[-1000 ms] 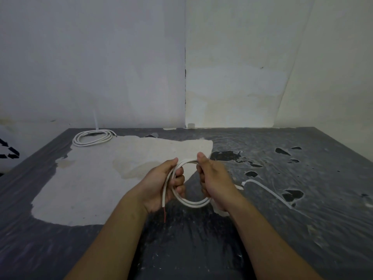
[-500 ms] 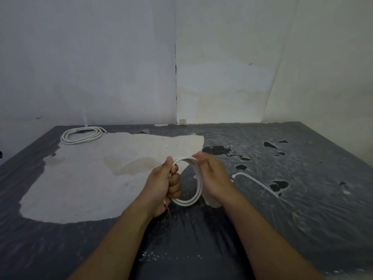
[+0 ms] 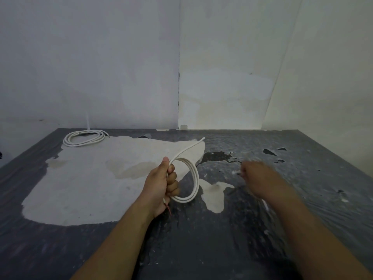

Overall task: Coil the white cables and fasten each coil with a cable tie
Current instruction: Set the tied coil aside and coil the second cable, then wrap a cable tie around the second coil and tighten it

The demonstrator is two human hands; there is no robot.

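My left hand is closed around a small coil of white cable and holds it upright above the dark table. The cable's free end sticks up and away to the right, and a short red wire tip hangs below my fist. My right hand is off the coil, low over the table to its right. It is blurred, and its fingers look curled. A thin white strip, probably a cable tie, shows just beside my right wrist.
A second white cable coil lies at the back left of the table, with a white tie tail standing up from it. A large pale patch covers the table's left half. Walls close off the far edge.
My right hand has let go of the coil and swung right and down to the table. My left hand alone now holds the coil, turned more edge-on, and the cable's end has sprung free.
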